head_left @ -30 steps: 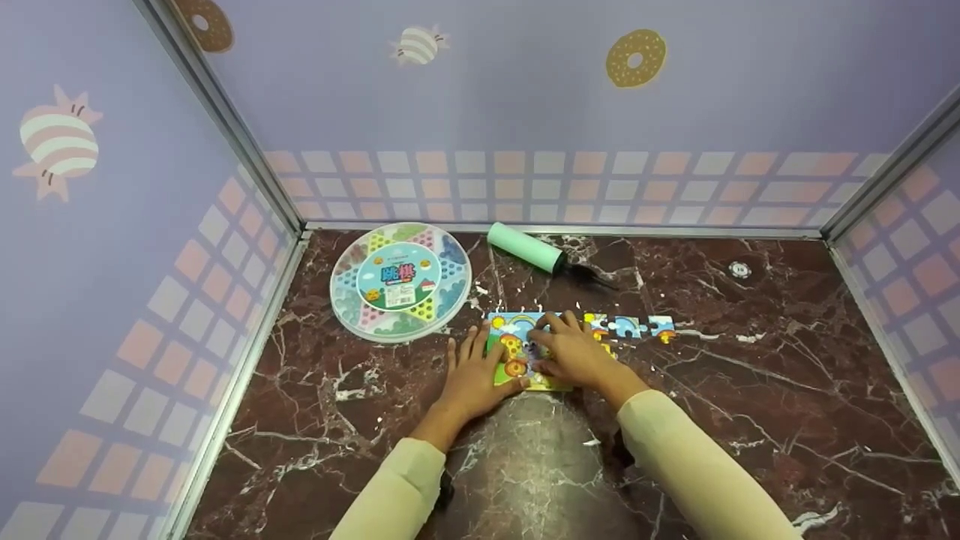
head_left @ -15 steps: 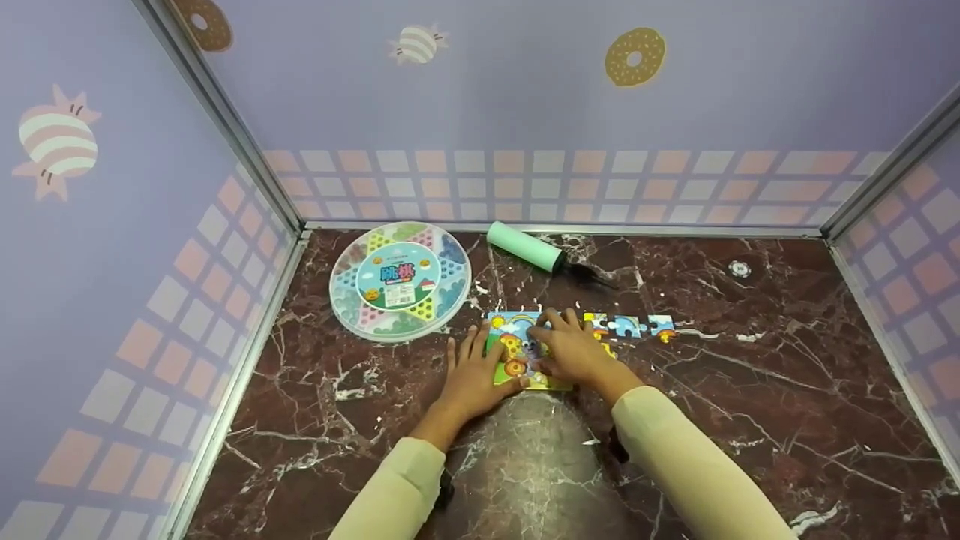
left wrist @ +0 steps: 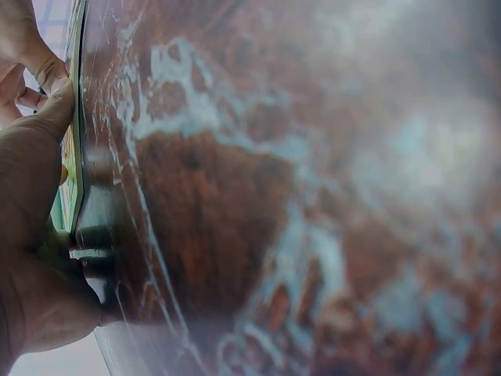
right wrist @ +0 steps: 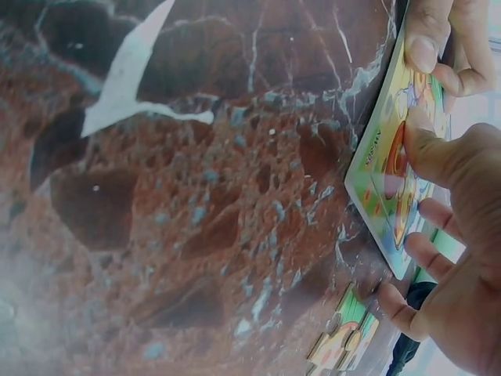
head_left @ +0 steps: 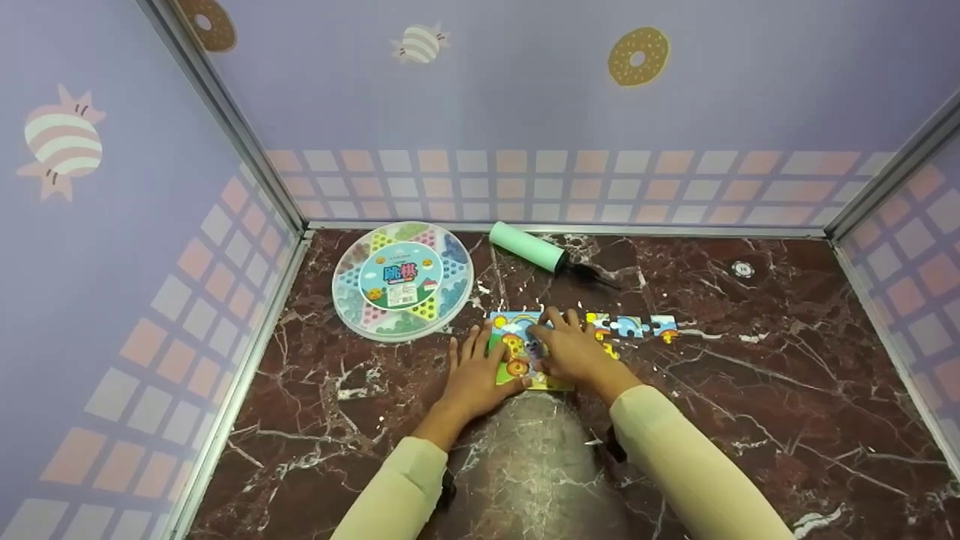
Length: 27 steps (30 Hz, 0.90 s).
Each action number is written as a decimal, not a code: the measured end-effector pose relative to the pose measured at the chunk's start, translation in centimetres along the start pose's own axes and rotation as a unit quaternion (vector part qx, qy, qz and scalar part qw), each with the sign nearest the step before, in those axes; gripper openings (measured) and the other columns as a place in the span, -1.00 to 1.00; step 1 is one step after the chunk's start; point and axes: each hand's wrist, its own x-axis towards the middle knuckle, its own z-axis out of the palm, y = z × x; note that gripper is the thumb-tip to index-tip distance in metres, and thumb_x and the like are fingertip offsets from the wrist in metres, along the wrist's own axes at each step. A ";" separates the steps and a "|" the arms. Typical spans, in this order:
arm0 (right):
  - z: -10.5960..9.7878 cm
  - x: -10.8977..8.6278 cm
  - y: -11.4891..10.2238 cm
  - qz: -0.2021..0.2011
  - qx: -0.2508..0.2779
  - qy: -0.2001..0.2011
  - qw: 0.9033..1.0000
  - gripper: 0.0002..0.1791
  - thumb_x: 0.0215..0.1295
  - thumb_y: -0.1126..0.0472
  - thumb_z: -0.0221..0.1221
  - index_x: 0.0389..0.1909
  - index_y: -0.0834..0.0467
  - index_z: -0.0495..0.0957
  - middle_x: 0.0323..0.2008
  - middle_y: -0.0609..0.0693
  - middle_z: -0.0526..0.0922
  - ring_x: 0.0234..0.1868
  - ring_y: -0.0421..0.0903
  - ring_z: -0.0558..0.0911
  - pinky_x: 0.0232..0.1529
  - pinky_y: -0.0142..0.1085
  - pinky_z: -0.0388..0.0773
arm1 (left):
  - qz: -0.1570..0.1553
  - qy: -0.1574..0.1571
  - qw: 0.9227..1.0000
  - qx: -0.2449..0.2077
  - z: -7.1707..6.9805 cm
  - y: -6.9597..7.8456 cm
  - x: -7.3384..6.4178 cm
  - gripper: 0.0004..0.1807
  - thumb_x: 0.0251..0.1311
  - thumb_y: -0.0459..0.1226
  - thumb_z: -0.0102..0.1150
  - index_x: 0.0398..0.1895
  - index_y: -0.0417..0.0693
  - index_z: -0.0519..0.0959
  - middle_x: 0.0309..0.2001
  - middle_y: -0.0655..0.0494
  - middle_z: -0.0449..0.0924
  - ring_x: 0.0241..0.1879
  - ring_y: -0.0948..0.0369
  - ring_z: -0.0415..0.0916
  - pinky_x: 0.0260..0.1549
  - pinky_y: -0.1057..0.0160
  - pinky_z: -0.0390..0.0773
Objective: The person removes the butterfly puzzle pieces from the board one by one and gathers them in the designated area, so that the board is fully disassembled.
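Note:
A colourful jigsaw puzzle [head_left: 516, 366] with cartoon figures lies flat in its thin tray on the marbled surface. My left hand [head_left: 471, 384] rests on its left side, fingers spread, with the thumb along the near edge. Over the puzzle's middle and right part is my right hand [head_left: 576, 352], its thumb and fingertips touching the picture and covering some of it. In the right wrist view, the thumb presses on the puzzle [right wrist: 383, 176] while the other fingers bend over it. The left wrist view shows the left thumb [left wrist: 59, 110] against the tray's edge.
Loose jigsaw pieces [head_left: 628, 327] lie right of the puzzle, partly behind the right hand. A round Chinese checkers set [head_left: 349, 289] lies at back left. A mint-green hand pump [head_left: 525, 247] lies near the back wall, and a small round chip [head_left: 742, 269] at back right.
Both hands stay nearly still on the puzzle. The right fingers and forearm shift only slightly; the view itself drifts a little.

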 end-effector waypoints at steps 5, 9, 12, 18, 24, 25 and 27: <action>0.0 0.1 0.0 0.004 0.003 -0.001 1.000 -0.32 0.36 0.10 0.50 0.48 -0.01 0.56 0.45 0.20 0.43 0.40 0.32 0.39 0.25 0.56 0.47 | -0.003 -0.003 1.000 0.002 0.0 0.1 0.0 -0.20 0.39 0.37 0.25 0.42 0.01 0.55 0.82 -0.19 -0.07 0.80 -0.26 -0.10 0.71 -0.49 -0.24; 0.0 0.1 0.0 0.004 0.005 -0.002 1.000 -0.32 0.36 0.10 0.50 0.48 -0.01 0.56 0.46 0.21 0.41 0.39 0.33 0.39 0.25 0.57 0.46 | -0.001 -0.002 1.000 0.005 0.2 -0.1 0.1 -0.23 0.39 0.37 0.25 0.35 0.01 0.57 0.82 -0.20 -0.06 0.80 -0.27 -0.09 0.71 -0.49 -0.23; 0.0 0.1 0.0 0.003 0.006 -0.001 1.000 -0.31 0.36 0.09 0.49 0.50 -0.01 0.55 0.46 0.21 0.41 0.40 0.34 0.39 0.26 0.59 0.45 | 0.002 0.001 1.000 0.004 0.2 -0.2 0.1 -0.26 0.39 0.37 0.27 0.29 0.01 0.59 0.82 -0.22 -0.05 0.79 -0.28 -0.09 0.70 -0.50 -0.22; 0.1 0.1 0.0 0.003 0.011 0.003 1.000 -0.29 0.34 0.11 0.50 0.50 -0.02 0.56 0.46 0.20 0.42 0.39 0.33 0.40 0.26 0.58 0.47 | 0.004 0.003 1.000 0.008 0.1 -0.2 0.1 -0.29 0.39 0.37 0.26 0.24 0.02 0.60 0.81 -0.22 -0.04 0.79 -0.28 -0.07 0.70 -0.51 -0.20; -0.2 0.2 -0.2 0.004 0.017 0.006 1.000 -0.34 0.30 0.17 0.51 0.42 0.01 0.60 0.40 0.19 0.43 0.32 0.31 0.42 0.23 0.60 0.45 | 0.000 -0.002 1.000 -0.019 0.7 -0.7 0.3 -0.34 0.40 0.39 0.25 0.12 0.05 0.57 0.84 -0.18 -0.12 0.81 -0.25 -0.17 0.71 -0.49 -0.32; -0.2 0.2 -0.3 0.005 0.016 0.006 1.000 -0.35 0.29 0.17 0.51 0.41 0.01 0.60 0.39 0.19 0.43 0.31 0.31 0.42 0.23 0.60 0.46 | -0.001 -0.003 1.000 -0.023 0.9 -0.8 0.4 -0.33 0.40 0.40 0.24 0.12 0.04 0.56 0.84 -0.16 -0.14 0.82 -0.23 -0.19 0.71 -0.48 -0.36; -0.2 0.2 -0.3 0.008 0.014 0.004 1.000 -0.35 0.28 0.17 0.51 0.41 0.01 0.60 0.38 0.19 0.43 0.31 0.30 0.41 0.22 0.59 0.46 | 0.001 0.000 1.000 -0.024 1.2 -1.1 0.5 -0.30 0.39 0.40 0.24 0.15 0.03 0.57 0.84 -0.15 -0.14 0.82 -0.23 -0.19 0.72 -0.47 -0.38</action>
